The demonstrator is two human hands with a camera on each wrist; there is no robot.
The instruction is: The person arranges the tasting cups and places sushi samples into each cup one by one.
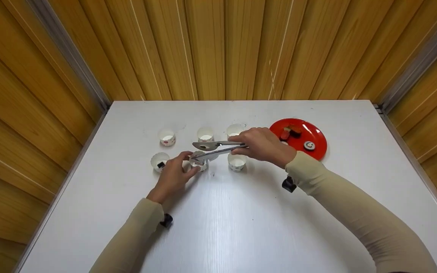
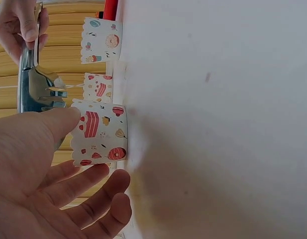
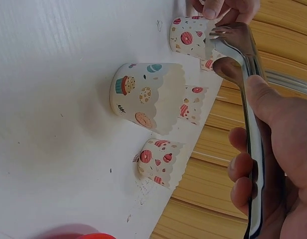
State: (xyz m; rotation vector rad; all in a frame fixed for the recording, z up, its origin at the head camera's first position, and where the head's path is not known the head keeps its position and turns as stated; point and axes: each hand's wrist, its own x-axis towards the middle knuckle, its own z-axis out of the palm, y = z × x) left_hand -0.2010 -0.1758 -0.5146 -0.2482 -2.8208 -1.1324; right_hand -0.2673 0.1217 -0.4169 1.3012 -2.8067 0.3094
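Thumb and fingers of my left hand [image 1: 173,174] hold the sides of a white paper baking cup [image 2: 101,132] printed with cakes and donuts, in the middle of the front row. My right hand [image 1: 264,146] grips a pair of metal serving tongs [image 1: 205,146]. One tong end is flat, the other has fork tines [image 3: 220,31]. Both ends are spread apart at the mouth of the held cup; whether anything lies between them I cannot tell. Left of that cup, another paper cup [image 1: 157,158] contains a small piece with a dark patch [image 1: 161,165].
Further cups stand at front right [image 1: 237,163], back left [image 1: 167,138], back middle [image 1: 205,134] and back right [image 1: 235,130]. A red plate [image 1: 315,131] at the right bears a round sushi-like piece [image 1: 309,145] and reddish pieces [image 1: 285,134]. Wood-patterned panels [image 1: 222,49] enclose the white table [image 1: 218,227].
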